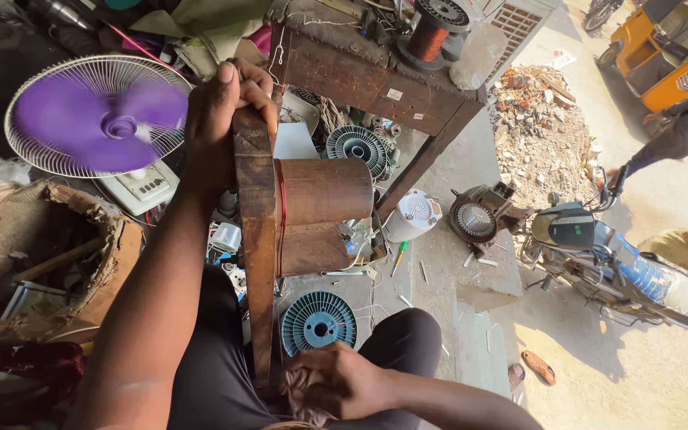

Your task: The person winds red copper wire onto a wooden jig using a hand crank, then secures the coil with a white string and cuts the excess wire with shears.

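The left hand (224, 119) has a closed grip on the top of an upright wooden frame (258, 239) that carries a wooden drum (324, 211) wound with red wire (282, 215). The right hand (336, 382) is closed at the frame's foot, between the knees. A purple fan (97, 115) stands to the left.

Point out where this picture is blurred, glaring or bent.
Head view: the purple fan blades smear with motion blur; hard sun washes out the pavement, while the left hand and wooden winder sit in shade; the wide lens bows the edges.
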Demonstrator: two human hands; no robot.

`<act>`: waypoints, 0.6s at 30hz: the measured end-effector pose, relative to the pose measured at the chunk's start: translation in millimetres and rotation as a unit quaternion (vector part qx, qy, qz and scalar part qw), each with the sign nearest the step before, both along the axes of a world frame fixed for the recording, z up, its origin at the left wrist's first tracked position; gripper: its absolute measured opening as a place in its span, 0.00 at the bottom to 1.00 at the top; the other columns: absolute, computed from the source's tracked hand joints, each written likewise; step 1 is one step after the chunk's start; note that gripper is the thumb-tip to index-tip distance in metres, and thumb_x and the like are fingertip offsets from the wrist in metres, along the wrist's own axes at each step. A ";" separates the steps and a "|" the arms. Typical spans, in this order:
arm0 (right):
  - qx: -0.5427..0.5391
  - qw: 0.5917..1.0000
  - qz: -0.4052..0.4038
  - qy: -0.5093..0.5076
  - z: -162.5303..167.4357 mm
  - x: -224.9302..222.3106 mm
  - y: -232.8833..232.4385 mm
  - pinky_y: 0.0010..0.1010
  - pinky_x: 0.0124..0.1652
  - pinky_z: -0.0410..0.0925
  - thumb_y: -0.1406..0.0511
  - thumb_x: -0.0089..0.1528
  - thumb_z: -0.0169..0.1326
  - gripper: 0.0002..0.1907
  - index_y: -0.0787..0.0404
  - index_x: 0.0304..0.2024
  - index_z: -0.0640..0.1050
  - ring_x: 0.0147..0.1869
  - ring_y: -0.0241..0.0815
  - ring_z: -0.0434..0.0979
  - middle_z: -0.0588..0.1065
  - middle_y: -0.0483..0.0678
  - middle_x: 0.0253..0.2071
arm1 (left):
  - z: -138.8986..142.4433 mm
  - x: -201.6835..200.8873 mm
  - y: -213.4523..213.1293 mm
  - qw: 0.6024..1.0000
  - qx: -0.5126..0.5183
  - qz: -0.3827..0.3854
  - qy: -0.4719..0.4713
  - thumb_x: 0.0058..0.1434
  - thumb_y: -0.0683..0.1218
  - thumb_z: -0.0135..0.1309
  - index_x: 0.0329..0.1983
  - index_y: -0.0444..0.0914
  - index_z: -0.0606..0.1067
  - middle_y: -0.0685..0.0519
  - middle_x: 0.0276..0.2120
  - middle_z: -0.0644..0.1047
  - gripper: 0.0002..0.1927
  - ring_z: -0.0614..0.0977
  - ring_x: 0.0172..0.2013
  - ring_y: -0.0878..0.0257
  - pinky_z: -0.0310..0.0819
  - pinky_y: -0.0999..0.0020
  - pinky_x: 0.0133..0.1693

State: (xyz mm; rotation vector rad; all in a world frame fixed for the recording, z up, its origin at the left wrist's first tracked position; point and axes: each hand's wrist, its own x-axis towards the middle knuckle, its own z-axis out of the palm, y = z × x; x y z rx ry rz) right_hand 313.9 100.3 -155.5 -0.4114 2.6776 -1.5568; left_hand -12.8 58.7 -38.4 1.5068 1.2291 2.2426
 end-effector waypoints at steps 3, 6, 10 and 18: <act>-0.276 0.938 -0.006 -0.211 77.6 14.6 10.4 0.30 0.47 0.72 0.71 0.71 0.55 0.11 0.69 0.54 0.75 0.47 0.44 0.79 0.78 0.55 0.44 | -3.1 12.0 11.8 1.000 0.014 0.024 0.014 0.79 0.64 0.34 0.36 0.29 0.73 0.51 0.33 0.75 0.35 0.74 0.33 0.65 0.67 0.70 0.42; -0.147 0.981 0.058 -0.109 147.2 -3.6 23.0 0.32 0.46 0.74 0.73 0.65 0.53 0.15 0.70 0.55 0.73 0.46 0.45 0.81 0.77 0.55 0.45 | -4.2 27.0 11.5 0.999 0.017 -0.015 0.031 0.80 0.65 0.32 0.29 0.30 0.76 0.53 0.41 0.72 0.39 0.75 0.37 0.65 0.68 0.70 0.44; 0.460 0.820 0.023 0.340 213.1 -35.6 32.4 0.31 0.29 0.69 0.70 0.61 0.61 0.16 0.65 0.51 0.77 0.37 0.40 0.77 0.77 0.51 0.42 | -2.0 41.3 2.3 1.000 -0.007 -0.026 0.008 0.78 0.65 0.33 0.28 0.30 0.75 0.52 0.39 0.72 0.39 0.74 0.35 0.66 0.65 0.70 0.41; 0.527 0.666 -0.184 0.494 230.9 -167.3 127.6 0.35 0.30 0.71 0.74 0.70 0.53 0.10 0.59 0.53 0.73 0.38 0.42 0.81 0.75 0.47 0.47 | 4.2 71.9 -23.9 1.000 0.006 -0.022 0.013 0.79 0.63 0.32 0.28 0.31 0.78 0.51 0.38 0.73 0.39 0.75 0.37 0.65 0.68 0.68 0.44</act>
